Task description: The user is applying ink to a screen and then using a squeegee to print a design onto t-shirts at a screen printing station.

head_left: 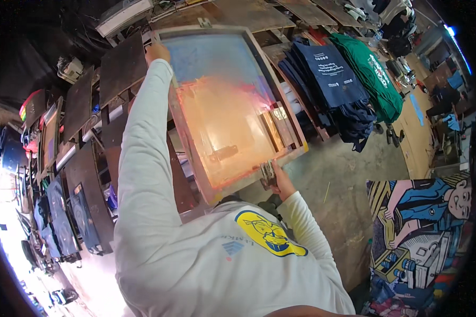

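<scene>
A large screen printing frame (217, 124) is held tilted in front of me, its mesh stained orange below and blue above. My left hand (157, 53) is closed round its far left corner, arm stretched out. At the near edge, my right hand (283, 182) grips the frame beside a metal clamp (267, 174); some of its fingers are hidden behind. A squeegee with a wooden strip (270, 131) lies inside the frame, along the right side of the mesh. Another small metal clip (204, 22) sits on the far rim.
Dark printing boards (122, 71) stand in rows to the left and at the back. Navy bags (330, 79) and green cloth bags (367, 74) are piled at the right. Concrete floor (344, 169) shows below them. A cartoon-painted panel (418, 232) stands at the lower right.
</scene>
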`<state>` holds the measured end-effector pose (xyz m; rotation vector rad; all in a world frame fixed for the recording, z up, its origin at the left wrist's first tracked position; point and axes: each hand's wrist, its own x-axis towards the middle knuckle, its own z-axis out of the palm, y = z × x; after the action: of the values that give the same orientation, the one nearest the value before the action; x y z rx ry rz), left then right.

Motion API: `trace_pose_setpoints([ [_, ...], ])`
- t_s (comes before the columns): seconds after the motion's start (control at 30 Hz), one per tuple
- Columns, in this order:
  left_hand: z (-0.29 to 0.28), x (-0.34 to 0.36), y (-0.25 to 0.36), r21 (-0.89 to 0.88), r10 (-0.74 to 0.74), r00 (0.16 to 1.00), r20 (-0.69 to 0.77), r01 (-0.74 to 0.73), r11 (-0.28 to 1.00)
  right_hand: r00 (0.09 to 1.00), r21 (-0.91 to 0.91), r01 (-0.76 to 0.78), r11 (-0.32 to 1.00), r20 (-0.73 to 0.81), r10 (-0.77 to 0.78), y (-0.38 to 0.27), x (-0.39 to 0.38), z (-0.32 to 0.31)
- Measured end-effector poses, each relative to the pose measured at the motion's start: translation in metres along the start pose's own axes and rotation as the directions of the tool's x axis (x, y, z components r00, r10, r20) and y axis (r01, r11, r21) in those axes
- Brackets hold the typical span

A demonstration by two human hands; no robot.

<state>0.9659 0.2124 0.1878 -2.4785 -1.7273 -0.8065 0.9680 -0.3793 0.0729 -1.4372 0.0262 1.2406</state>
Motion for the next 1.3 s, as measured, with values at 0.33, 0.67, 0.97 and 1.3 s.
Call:
trace_pose_setpoints([
  [0.33, 0.059, -0.025, -0.054, 0.14, 0.057, 0.994, 0.088, -0.069, 0.988, 0.993, -0.079, -0.027, 0.996, -0.114, 0.018, -0.018, -0.011, 0.02],
  [0.67, 0.111, -0.012, -0.073, 0.066, -0.1, 0.952, 0.289, 0.085, 0.994, 0.985, -0.078, -0.024, 0.997, -0.171, 0.01, 0.009, 0.018, 0.026],
  [0.97, 0.121, -0.031, -0.067, -0.053, -0.065, 0.948, 0.311, 0.086, 0.995, 0.985, -0.115, -0.101, 0.988, -0.155, 0.082, 0.014, 0.021, 0.026],
  [1.3, 0.141, -0.05, -0.083, -0.196, -0.115, 0.924, 0.365, 0.197, 0.961, 0.976, -0.092, -0.114, 0.989, -0.197, 0.094, 0.005, 0.017, 0.019],
])
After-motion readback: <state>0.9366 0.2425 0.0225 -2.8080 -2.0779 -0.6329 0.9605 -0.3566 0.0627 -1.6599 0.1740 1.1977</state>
